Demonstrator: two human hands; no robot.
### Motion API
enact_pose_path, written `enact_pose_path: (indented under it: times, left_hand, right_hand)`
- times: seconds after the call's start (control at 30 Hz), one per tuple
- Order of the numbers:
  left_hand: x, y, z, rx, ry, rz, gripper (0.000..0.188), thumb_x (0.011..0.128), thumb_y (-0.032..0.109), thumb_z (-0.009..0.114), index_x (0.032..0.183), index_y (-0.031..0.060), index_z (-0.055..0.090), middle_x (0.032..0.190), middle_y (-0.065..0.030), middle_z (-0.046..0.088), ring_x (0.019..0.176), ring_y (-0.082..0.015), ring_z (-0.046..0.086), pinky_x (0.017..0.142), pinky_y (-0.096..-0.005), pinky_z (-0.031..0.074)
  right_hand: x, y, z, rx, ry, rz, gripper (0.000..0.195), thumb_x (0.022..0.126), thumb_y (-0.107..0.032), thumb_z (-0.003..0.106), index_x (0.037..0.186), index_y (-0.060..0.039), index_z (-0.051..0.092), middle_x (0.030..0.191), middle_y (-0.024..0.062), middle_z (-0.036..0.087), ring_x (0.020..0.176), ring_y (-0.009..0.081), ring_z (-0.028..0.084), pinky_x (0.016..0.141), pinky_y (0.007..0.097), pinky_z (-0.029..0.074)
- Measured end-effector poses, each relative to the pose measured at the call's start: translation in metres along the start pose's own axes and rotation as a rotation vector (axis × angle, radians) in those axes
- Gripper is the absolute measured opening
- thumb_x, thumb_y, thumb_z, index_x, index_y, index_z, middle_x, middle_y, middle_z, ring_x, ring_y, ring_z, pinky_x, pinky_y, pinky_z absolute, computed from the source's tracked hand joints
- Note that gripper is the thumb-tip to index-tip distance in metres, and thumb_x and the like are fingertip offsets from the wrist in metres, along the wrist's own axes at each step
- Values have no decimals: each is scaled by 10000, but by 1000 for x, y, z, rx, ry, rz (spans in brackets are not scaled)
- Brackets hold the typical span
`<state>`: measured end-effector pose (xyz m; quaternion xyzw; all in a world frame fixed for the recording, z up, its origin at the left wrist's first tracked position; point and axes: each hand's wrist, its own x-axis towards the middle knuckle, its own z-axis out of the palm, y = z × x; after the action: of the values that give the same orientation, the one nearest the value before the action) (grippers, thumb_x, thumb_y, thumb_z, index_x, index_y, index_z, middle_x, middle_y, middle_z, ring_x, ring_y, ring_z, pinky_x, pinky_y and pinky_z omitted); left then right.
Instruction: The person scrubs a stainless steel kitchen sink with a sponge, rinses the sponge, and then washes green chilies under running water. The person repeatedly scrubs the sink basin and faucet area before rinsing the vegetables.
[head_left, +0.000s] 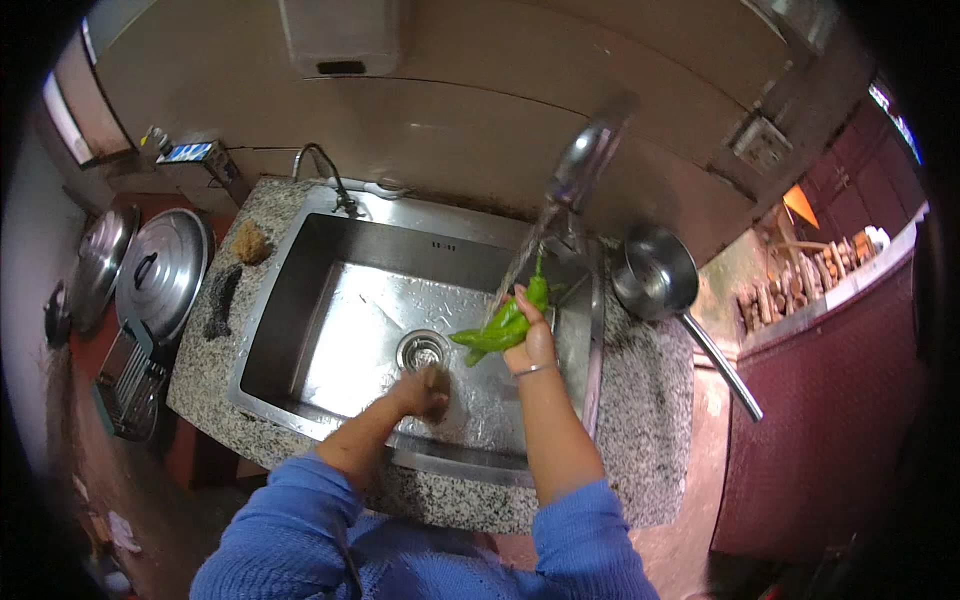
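Observation:
Several green chili peppers (501, 328) are in my right hand (534, 336), over the right half of a stainless steel sink (360, 300). Water runs from the metal tap (577, 165) down onto the peppers. My left hand (426, 394) is blurred, low in the sink just below the drain (421, 351); its fingers look curled, but whether it holds anything cannot be told. A thin bangle (535, 370) circles my right wrist.
A steel saucepan (656, 274) sits right of the sink, its handle past the granite counter (645, 405). A thin curved tap (322, 161), a brown scrubber (250, 242) and a dark pad (222, 300) are at the left. Metal lids (165, 270) and a grater (131, 386) lie beyond.

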<state>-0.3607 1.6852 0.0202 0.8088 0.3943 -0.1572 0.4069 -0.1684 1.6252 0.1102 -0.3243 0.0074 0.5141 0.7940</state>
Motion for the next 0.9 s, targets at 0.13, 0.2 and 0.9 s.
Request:
enact_pose_path:
  times: [0.13, 0.2, 0.9]
  left_hand:
    - [9, 6, 34, 120, 44, -144, 693, 649, 364, 664, 1218, 220, 295, 1184, -189, 399, 1070, -365, 443, 883, -410, 386]
    - [35, -23, 45, 80, -18, -70, 621, 663, 378, 639, 1189, 184, 370, 1095, -178, 498, 1034, -326, 491, 866, -374, 403]
    - [-44, -56, -167, -141, 252, 270, 462, 673, -114, 412, 1099, 31, 518, 791, -108, 634, 668, -146, 597, 555, -266, 479]
  right_hand:
    - [9, 23, -40, 30, 52, 81, 209, 781, -160, 561, 975, -145, 484, 900, 108, 548, 851, 281, 534, 772, 521, 414]
    - [5, 31, -34, -9, 93, 99, 171, 783, -160, 559, 942, -135, 501, 888, 111, 550, 850, 280, 533, 780, 521, 413]
    - [9, 60, -35, -28, 78, 201, 142, 789, -118, 547, 913, -125, 477, 805, 63, 545, 767, 226, 548, 699, 438, 450]
